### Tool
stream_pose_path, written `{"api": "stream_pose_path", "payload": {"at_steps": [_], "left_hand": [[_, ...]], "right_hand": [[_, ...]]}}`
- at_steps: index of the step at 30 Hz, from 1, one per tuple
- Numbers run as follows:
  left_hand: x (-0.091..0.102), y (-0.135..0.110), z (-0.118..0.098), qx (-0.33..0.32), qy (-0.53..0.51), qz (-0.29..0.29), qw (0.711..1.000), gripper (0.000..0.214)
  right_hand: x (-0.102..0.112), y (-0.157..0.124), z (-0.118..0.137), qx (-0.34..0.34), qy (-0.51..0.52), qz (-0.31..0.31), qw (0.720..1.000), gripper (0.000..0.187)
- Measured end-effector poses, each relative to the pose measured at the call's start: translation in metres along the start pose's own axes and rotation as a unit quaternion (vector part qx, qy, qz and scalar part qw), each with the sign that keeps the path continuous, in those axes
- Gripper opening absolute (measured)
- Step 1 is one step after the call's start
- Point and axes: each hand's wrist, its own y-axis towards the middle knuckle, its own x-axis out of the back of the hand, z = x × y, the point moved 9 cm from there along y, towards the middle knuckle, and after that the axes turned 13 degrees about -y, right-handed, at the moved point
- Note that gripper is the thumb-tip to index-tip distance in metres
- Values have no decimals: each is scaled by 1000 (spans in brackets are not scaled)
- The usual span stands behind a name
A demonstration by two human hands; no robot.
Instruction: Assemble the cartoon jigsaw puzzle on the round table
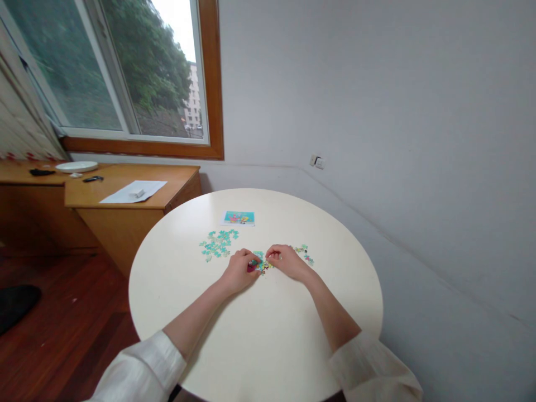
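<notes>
A partly joined jigsaw puzzle (259,257) in teal, yellow and pink lies near the middle of the round white table (251,335). My left hand (239,271) grips its left side, thumb below and curved fingers above, covering part of it. At its right edge my right hand (287,260) has thumb and fingertips pinched together; whatever is between them is too small to make out. Loose teal jigsaw pieces (218,244) are spread left of and beyond my left hand. Several multicoloured pieces (309,259) lie just right of my right hand.
Beyond the loose pieces lies a picture card (238,218) with cartoon figures on teal. A wooden desk (180,190) at the left holds a white paper (134,191) and a white round plate (76,166). A window and grey wall stand behind.
</notes>
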Motion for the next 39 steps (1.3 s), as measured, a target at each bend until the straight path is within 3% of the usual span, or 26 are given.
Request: {"api": "stream_pose_path", "payload": {"at_steps": [18, 39], "left_hand": [[-5, 1, -1, -2, 24, 26, 999, 19], [0, 3, 3, 0, -16, -7, 1000, 15]], "right_hand": [[5, -2, 3, -2, -22, -9, 1000, 12], [-14, -8, 13, 54, -22, 80, 995, 17]]}}
